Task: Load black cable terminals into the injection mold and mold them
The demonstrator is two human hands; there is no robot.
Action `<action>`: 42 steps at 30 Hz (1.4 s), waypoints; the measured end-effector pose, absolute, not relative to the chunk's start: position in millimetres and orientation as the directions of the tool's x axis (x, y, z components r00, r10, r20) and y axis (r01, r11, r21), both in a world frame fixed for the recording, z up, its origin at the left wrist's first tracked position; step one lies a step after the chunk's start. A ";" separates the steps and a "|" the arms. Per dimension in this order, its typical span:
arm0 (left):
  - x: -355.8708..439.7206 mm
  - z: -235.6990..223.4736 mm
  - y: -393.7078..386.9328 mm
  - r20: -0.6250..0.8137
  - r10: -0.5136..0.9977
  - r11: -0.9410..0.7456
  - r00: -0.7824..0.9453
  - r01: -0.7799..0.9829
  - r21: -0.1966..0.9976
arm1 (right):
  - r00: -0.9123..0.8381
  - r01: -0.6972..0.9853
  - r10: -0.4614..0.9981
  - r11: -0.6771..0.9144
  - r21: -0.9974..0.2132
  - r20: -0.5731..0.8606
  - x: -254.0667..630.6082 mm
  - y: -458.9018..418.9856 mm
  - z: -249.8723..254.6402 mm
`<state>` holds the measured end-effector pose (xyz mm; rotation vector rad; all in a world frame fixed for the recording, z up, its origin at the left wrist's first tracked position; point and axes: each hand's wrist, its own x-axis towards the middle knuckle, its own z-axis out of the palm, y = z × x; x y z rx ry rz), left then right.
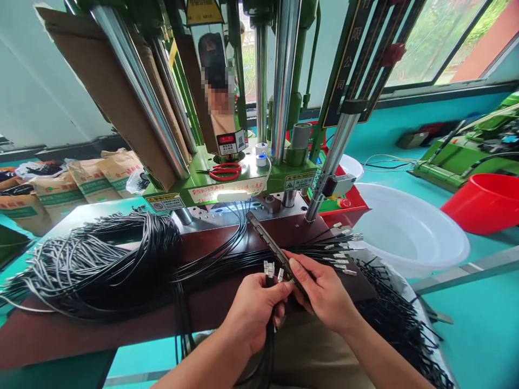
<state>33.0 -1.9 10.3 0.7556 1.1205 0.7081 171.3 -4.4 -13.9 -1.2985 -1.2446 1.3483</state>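
My left hand [253, 305] is closed around a small bunch of black cables [267, 351], whose silvery metal connectors [268, 268] stick up above the thumb. In my right hand [326, 294] is a long, narrow slotted metal bar [271, 243], slanting up and left toward the press. The bar's near end lies close to my left fingertips; whether they touch it I cannot tell. Behind both hands, more black cables [239, 260] lie across the brown tabletop [219, 302], their connector ends [343, 255] at the right.
Ahead stands a green press [194, 178] with steel columns and red-handled snips [225, 171] on its ledge. A large cable coil [93, 265] fills the left. To the right are a sack of black trimmings [389, 308], a white tub [413, 227] and a red bucket [482, 205].
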 end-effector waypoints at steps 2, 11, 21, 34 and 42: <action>31.7 8.7 -1.7 -0.513 0.810 0.565 0.285 -0.142 0.813 | -0.070 0.061 0.991 -0.107 -0.992 -0.111 170.9 -5.5 -13.8; 11.4 7.3 -0.5 -0.494 0.816 0.566 0.301 -0.240 0.789 | -0.096 -0.130 0.981 -0.181 -0.975 -0.169 183.7 -7.9 -14.4; 24.8 10.3 1.0 -0.481 0.824 0.531 0.300 -0.110 0.840 | -0.132 -0.063 0.973 -0.200 -0.978 -0.190 183.1 -7.2 -12.3; 22.1 13.4 2.3 -0.493 0.804 0.552 0.332 -0.108 0.827 | -0.155 0.010 0.970 -0.186 -0.982 -0.185 184.0 -7.6 -10.1; 23.4 8.6 5.5 -0.490 0.809 0.551 0.325 -0.128 0.825 | -0.153 0.054 0.968 -0.193 -0.980 -0.199 182.3 -9.9 -10.4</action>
